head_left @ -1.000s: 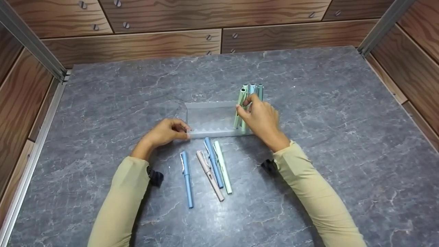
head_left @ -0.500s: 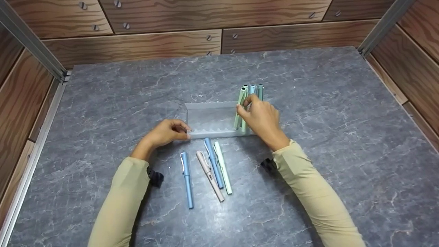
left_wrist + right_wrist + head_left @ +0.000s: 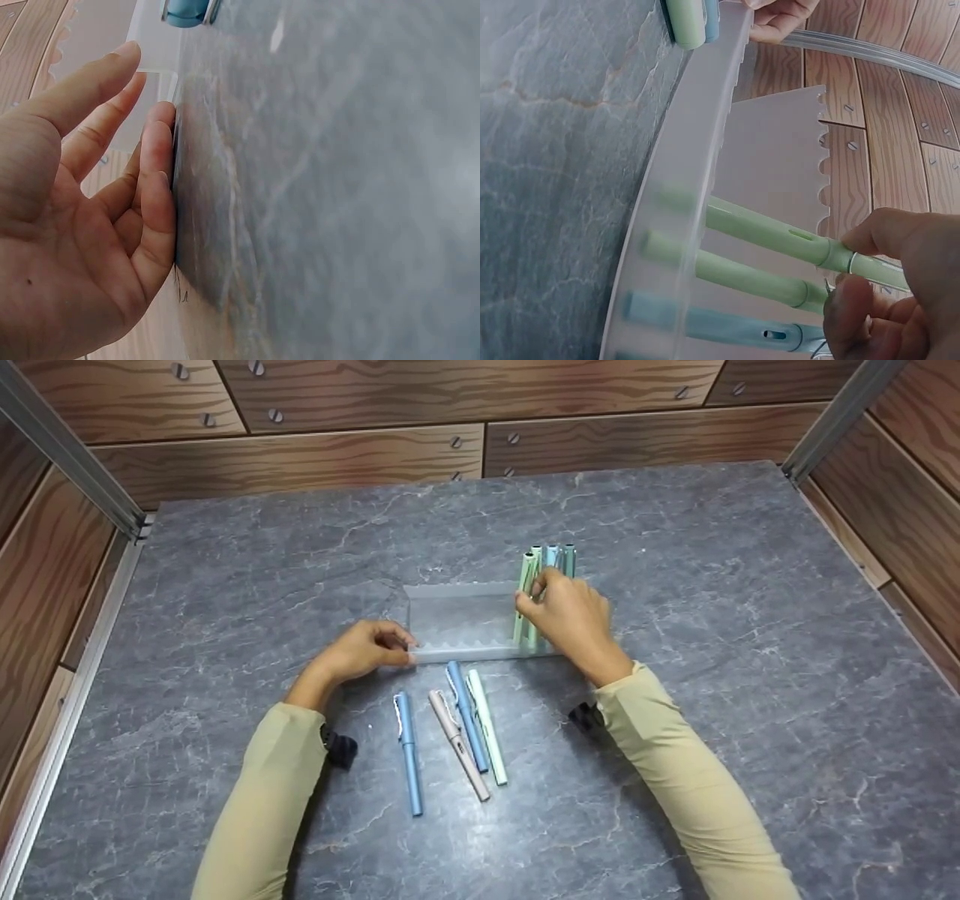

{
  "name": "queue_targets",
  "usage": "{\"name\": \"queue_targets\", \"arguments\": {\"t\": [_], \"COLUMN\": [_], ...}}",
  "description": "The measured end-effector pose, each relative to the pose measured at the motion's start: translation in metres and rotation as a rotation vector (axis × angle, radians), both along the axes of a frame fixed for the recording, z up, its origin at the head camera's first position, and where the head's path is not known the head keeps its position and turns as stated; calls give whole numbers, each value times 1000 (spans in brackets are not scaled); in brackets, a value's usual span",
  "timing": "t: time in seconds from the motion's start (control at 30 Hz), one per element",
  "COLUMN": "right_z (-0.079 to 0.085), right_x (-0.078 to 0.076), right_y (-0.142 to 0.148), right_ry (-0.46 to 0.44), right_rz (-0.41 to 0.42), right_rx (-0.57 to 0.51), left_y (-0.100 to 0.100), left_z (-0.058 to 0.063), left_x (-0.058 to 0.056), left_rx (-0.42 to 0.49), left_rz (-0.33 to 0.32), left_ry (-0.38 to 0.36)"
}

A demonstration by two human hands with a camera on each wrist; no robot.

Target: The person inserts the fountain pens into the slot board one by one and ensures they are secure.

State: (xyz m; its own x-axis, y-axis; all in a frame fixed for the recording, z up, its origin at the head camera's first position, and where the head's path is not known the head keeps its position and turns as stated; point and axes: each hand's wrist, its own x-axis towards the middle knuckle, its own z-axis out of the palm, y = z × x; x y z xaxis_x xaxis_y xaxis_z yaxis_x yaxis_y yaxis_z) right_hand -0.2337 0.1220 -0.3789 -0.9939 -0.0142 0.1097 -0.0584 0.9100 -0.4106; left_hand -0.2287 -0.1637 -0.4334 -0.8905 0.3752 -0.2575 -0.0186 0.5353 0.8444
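A clear plastic pen holder [image 3: 465,651] with scalloped edges stands mid-table. At its front left corner, my left hand [image 3: 365,645] holds on with thumb and index finger; in the left wrist view, the other fingers of the left hand [image 3: 112,217] lie along the tabletop. My right hand [image 3: 574,615] pinches a light green pen [image 3: 772,234] between thumb and fingers. That pen stands nearly upright, its lower end behind the holder's front wall [image 3: 679,165]. Beside it stand another green pen [image 3: 750,281], a light blue pen [image 3: 742,330] and a dark green pen [image 3: 570,556], partly hidden by the hand.
In front of the holder lie a blue pen [image 3: 409,757], a beige pen [image 3: 463,750], a second blue pen [image 3: 469,720] and a pale green pen [image 3: 489,731]. Wood-patterned walls [image 3: 360,390] and metal posts [image 3: 844,420] bound the grey marbled table [image 3: 300,547].
The light green pen in my right hand has tilted slightly left to a more upright stance. My left hand, the holder and the lying pens have stayed put.
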Motion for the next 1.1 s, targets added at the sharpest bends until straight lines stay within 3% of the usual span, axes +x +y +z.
{"name": "queue_targets", "arguments": {"t": [0.2,0.6,1.1], "right_z": [-1,-6,-12], "right_x": [0,2,-2], "right_y": [-2,-6,-9], "right_ry": [28,136,168], "right_rz": [-14,33,41], "right_rx": [43,97,117], "left_y": [0,0,0], "left_z": [-2,-1,-1], "left_x": [0,1,0], "left_rx": [13,12,18], "left_rz": [-1,-3,-5], "left_ry": [-4,1,3]}}
